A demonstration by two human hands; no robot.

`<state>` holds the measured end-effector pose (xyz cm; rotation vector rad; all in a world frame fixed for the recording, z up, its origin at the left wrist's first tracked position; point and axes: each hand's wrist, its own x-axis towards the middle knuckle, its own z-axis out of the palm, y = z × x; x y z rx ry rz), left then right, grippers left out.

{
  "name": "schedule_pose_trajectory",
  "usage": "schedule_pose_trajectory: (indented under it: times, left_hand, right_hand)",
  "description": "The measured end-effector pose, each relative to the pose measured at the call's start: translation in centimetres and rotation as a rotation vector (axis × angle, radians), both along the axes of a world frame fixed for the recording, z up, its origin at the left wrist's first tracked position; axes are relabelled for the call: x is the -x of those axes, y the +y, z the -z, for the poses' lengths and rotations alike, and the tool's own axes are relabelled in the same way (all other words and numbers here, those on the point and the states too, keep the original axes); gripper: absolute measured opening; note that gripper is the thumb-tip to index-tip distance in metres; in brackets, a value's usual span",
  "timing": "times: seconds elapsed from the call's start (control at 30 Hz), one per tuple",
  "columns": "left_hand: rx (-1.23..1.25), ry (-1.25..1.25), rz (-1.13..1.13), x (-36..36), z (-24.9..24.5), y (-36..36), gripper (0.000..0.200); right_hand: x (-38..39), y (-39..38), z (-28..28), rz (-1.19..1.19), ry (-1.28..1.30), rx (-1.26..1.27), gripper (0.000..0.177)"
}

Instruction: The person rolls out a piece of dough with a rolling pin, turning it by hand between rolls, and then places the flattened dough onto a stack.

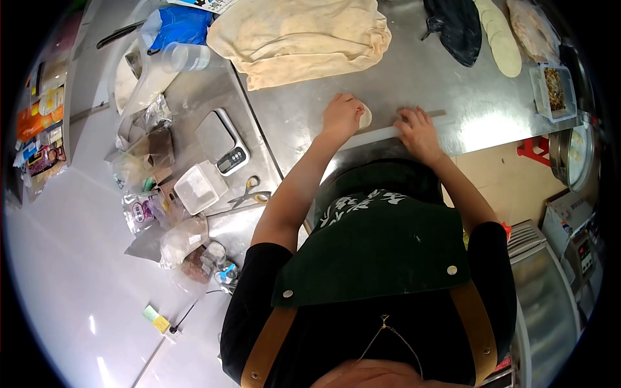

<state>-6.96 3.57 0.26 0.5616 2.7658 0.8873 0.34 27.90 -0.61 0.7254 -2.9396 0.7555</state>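
Note:
A small pale dough disc (366, 117) lies on the steel table, partly covered by my left hand (343, 116), whose bent fingers are closed at its edge. Just right of it, my right hand (418, 132) rests over a thin white rolling pin (373, 136), with its fingers apart and reaching past the pin. The pin slants along the table's front edge, and its middle part is hidden under that hand. Both hands are close to the dark green apron.
Beyond my hands lies a large cream cloth (301, 39). Pale dough rounds (504, 53), a black bag (454, 29) and a tub of filling (554, 89) are at the right. Scissors (249, 194), a scale (223, 141) and a white container (198, 187) stand left.

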Motion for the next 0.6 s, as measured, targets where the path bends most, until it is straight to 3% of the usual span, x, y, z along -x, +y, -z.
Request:
schedule_pose_trajectory:
  times: [0.6]
  left_hand:
    - [0.187,0.133,0.108,0.82,1.16,1.09,0.005]
  right_hand:
    - [-1.06,-0.29,-0.02,0.067,-0.014,0.053,0.041]
